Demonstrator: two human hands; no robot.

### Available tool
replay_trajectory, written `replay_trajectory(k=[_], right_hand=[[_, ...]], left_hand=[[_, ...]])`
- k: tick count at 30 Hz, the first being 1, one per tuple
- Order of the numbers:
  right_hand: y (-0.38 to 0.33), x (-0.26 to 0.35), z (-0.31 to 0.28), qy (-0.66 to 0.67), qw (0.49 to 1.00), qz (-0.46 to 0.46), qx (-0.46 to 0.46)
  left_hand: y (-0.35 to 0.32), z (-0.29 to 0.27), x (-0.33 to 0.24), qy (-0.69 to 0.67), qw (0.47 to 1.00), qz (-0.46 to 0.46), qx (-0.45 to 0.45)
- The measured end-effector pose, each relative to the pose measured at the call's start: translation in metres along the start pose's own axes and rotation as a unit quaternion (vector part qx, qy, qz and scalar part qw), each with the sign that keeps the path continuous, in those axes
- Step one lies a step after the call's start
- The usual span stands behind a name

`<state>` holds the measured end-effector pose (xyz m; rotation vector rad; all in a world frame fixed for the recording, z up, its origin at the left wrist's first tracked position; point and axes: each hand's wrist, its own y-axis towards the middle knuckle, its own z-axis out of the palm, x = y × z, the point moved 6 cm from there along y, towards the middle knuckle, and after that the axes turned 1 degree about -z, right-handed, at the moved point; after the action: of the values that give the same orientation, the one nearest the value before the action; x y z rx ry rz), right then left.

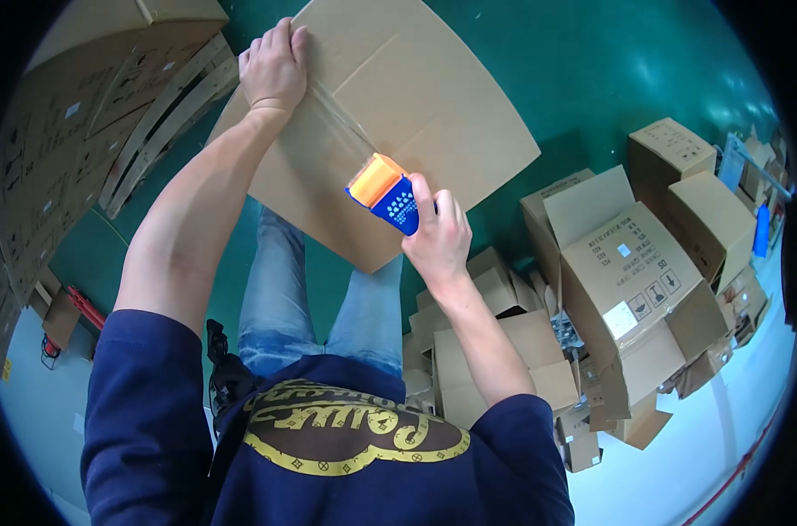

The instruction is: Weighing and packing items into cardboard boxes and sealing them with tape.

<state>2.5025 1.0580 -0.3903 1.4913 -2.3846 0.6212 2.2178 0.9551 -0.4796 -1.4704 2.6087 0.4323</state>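
A large plain cardboard box [442,96] stands in front of my legs, its broad face turned up toward me. My left hand [274,72] is closed over its far left edge, the fingers bent around the rim. My right hand [441,235] grips an orange and blue tape dispenser [379,188], whose orange end rests against the cardboard near the middle of the face. A strip of clear tape [341,114] runs along the seam between the dispenser and my left hand. The underside of the box is hidden.
Printed cartons [87,105] are stacked high on the left, beside a wooden pallet [166,110]. To the right lies a heap of opened boxes [631,272], with a blue object [761,231] past it. A red tool-like item [85,307] is on the left. The floor [591,53] is green.
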Motion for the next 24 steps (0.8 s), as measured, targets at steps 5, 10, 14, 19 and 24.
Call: replay_trajectory(k=[5, 10, 14, 19, 24], right_hand=[[-0.025, -0.035, -0.016, -0.001, 1.000, 0.019, -0.018], [-0.036, -0.042, -0.008, -0.033, 0.997, -0.016, -0.075], [-0.033, -0.045, -0.005, -0.019, 0.997, 0.003, -0.071], [-0.028, -0.042, -0.007, -0.033, 0.996, 0.021, -0.079], [-0.017, -0.038, -0.009, -0.048, 0.997, 0.029, -0.059]], left_hand=[[0.003, -0.001, 0.015, 0.030, 0.999, -0.026, 0.001], [0.005, 0.003, 0.008, 0.023, 0.999, -0.029, 0.012], [0.014, -0.016, -0.025, -0.025, 0.994, 0.088, -0.057], [-0.062, -0.007, -0.113, -0.198, 0.978, 0.011, 0.064], [-0.077, 0.011, -0.120, -0.066, 0.995, 0.069, 0.027]])
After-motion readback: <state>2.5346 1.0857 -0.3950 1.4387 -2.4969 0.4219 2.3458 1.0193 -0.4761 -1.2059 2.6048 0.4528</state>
